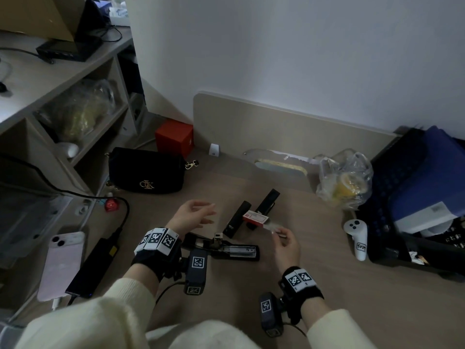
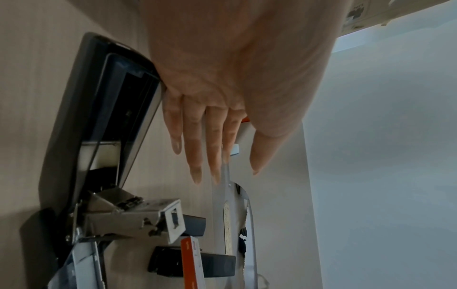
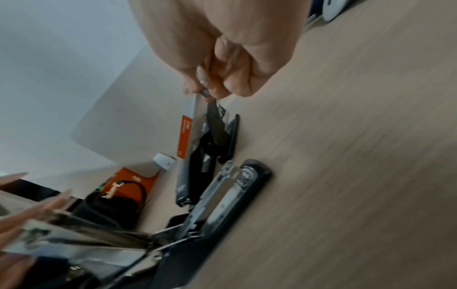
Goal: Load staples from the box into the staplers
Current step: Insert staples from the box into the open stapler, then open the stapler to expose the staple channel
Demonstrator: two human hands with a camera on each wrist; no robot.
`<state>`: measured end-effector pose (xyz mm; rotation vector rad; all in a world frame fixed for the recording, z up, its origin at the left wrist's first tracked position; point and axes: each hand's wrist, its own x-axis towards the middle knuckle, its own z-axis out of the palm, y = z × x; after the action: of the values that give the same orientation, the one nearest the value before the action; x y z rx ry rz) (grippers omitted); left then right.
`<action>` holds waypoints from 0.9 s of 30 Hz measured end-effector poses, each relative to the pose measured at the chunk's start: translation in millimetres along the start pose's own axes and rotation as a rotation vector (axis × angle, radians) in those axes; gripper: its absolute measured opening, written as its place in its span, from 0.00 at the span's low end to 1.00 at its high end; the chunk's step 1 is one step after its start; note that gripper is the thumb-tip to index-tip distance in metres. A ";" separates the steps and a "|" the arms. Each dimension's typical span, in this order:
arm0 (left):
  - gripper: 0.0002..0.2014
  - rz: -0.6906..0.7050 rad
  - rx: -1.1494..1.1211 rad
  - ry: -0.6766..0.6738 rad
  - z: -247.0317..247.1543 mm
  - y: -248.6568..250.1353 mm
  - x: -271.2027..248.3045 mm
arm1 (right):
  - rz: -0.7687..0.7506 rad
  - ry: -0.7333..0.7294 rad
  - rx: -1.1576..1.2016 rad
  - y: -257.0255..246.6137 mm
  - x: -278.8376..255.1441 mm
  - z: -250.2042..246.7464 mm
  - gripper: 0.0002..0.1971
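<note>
The right hand (image 1: 285, 241) pinched a thin grey staple strip (image 3: 217, 121); the left hand (image 1: 193, 214) hovered spread and empty. The opened black metal stapler (image 1: 234, 250) lay just before them on the counter (image 1: 352, 298), the red-and-white staple box (image 1: 255, 219) behind it. Best: steady the stapler, lower the strip level into its channel.

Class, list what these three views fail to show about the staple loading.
- Open stapler: whether its channel already holds staples; head view, too small and dim.
- Right hand: what the pinched strip is; right wrist view, blurred, fingers cover it.
- Staple box: contents; left hand hides it in the left wrist view.
</note>
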<state>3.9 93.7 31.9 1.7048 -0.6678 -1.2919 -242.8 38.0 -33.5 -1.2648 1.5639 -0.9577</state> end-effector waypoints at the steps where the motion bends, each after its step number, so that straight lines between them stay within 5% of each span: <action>1: 0.19 0.002 0.004 -0.006 0.3 0.2 0.2 | 0.002 0.019 -0.009 3.7 -0.2 -3.0 0.03; 11: 0.14 -0.022 0.014 -0.025 -1.8 -1.2 3.9 | 0.063 0.181 -0.119 29.6 -8.0 -26.6 0.01; 20: 0.10 -0.024 0.021 -0.021 0.0 1.9 0.4 | 0.307 0.089 -0.270 31.8 -10.5 -25.5 0.23; 27: 0.12 -0.014 -0.009 -0.010 -2.3 3.7 -3.3 | 0.288 0.128 -0.460 20.5 -14.0 -24.0 0.21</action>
<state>5.4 95.4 36.9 1.7001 -0.6561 -1.3117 -270.5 56.4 -42.8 -1.2484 2.0820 -0.5179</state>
